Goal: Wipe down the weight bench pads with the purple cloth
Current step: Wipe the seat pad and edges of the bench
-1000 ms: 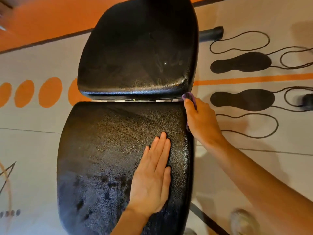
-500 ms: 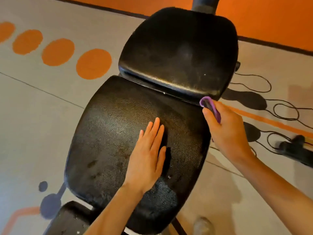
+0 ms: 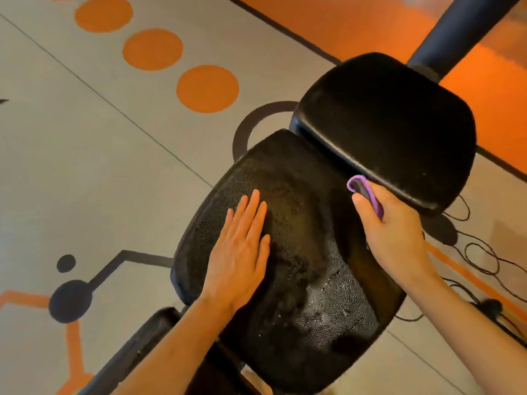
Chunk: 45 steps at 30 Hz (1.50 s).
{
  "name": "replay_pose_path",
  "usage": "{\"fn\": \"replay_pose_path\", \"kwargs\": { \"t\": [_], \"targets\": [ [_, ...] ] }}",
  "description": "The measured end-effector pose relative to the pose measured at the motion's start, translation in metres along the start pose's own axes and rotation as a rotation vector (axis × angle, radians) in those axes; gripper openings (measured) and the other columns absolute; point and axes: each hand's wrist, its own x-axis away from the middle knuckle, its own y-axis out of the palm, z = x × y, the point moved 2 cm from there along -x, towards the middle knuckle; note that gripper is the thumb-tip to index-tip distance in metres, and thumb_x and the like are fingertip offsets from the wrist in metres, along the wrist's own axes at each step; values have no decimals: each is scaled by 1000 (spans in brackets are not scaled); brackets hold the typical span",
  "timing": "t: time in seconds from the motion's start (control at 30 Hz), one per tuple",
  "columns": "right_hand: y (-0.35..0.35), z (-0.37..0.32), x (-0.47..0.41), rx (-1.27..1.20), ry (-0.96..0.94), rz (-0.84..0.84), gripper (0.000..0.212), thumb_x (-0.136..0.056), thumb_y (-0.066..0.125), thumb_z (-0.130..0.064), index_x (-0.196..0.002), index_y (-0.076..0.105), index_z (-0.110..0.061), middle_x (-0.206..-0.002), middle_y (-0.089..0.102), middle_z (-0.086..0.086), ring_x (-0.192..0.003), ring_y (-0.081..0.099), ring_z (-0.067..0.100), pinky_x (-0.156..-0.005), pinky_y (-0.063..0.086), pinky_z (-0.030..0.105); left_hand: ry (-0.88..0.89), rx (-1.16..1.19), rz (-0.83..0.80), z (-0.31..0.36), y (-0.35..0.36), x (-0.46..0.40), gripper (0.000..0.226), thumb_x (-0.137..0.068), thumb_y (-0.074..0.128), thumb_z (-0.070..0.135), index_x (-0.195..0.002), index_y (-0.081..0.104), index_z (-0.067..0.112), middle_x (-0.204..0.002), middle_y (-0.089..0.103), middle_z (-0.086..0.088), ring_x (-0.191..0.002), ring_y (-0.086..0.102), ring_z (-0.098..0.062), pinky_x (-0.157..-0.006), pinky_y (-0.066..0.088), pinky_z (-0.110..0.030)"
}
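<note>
Since the earlier frame, the right hand (image 3: 396, 232) has travelled from the near pad's outer edge inward along the gap between the two pads; the left hand (image 3: 239, 255) has stayed flat on the near pad.

Right fingers (image 3: 363, 205) are curled closed around the purple cloth (image 3: 368, 192), which is bunched into a fold protruding past the thumb and pressed at the seam where the near pad (image 3: 299, 223) meets the far pad (image 3: 393, 132). Left fingers are extended, close together, gripping nothing, palm bracing the pad.

Step in hand: apparently wiping the seam edge. The next move likely calls for drawing the cloth further along the gap, then onto the far pad's broad face.

The bench's long axis runs from lower left to upper right, the far pad pointing toward the orange floor band (image 3: 370, 21). The cloth fold points upper left, roughly across that axis.
</note>
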Motion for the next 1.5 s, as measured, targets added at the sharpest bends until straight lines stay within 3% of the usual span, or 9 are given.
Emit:
{"fn": "replay_pose_path", "kwargs": {
  "t": [0.17,0.47,0.57,0.77,0.9,1.0,1.2,1.37,1.5],
  "targets": [
    [29,-11,-16,49,-70,-75,29,-98,50,-28,-125,61,-22,-89,61,-10,-78,54,-6,-67,37,0,-89,47,45,-18,4,3,56,-104,19,41,-155,8,21,-164,-4,5,-150,-8,-10,-122,-5,-31],
    [66,-20,-76,-10,-221,-262,36,-99,48,-31,-133,55,-23,-95,61,-9,-78,54,0,-74,45,21,-299,133,183,-18,4,-18,56,-104,25,38,-155,8,21,-163,-2,5,-150,-7,-8,-123,0,-33],
    [69,-30,-100,0,-281,-286,35,-98,49,-29,-132,55,-22,-110,63,-10,-98,59,2,-84,49,18,-379,155,215,-14,6,-28,57,-104,26,39,-155,5,24,-163,-6,7,-149,-11,-5,-123,-2,-31],
    [73,-45,-146,34,-422,-352,33,-99,50,-27,-128,58,-15,-102,64,-2,-86,58,5,-78,50,20,-512,149,263,-12,6,-47,59,-103,26,41,-155,6,21,-163,-4,4,-150,-9,-6,-123,-2,-30],
    [80,-52,-167,60,-457,-399,37,-98,50,-29,-133,54,-16,-116,63,-2,-104,60,7,-90,48,17,-579,138,277,-18,6,-57,59,-103,24,41,-155,6,20,-163,-3,3,-150,-8,-8,-123,0,-33],
    [89,-56,-180,65,-476,-434,37,-98,50,-30,-132,55,-16,-115,63,-7,-105,60,5,-91,47,14,-619,151,305,-29,4,-65,58,-103,25,40,-155,9,20,-163,-1,3,-150,-7,-9,-123,0,-33],
    [114,-60,-204,153,-473,-561,39,-97,49,-33,-133,53,-18,-111,59,-10,-101,56,1,-84,42,5,-774,138,315,-58,2,-85,57,-103,15,43,-153,20,16,-162,11,0,-151,1,-12,-124,3,-35],
    [124,-61,-212,268,-515,-707,40,-98,46,-35,-136,50,-23,-125,57,-11,-115,50,1,-97,35,13,-803,104,273,-58,6,-89,58,-102,8,43,-149,30,16,-158,24,0,-149,13,-11,-123,16,-37],
    [128,-56,-217,384,-505,-770,36,-101,38,-38,-131,55,-27,-117,55,-17,-111,48,-3,-94,34,15,-810,128,276,-59,3,-91,55,-102,13,39,-139,49,19,-144,50,0,-139,33,-7,-119,21,-33]
  ]
}}
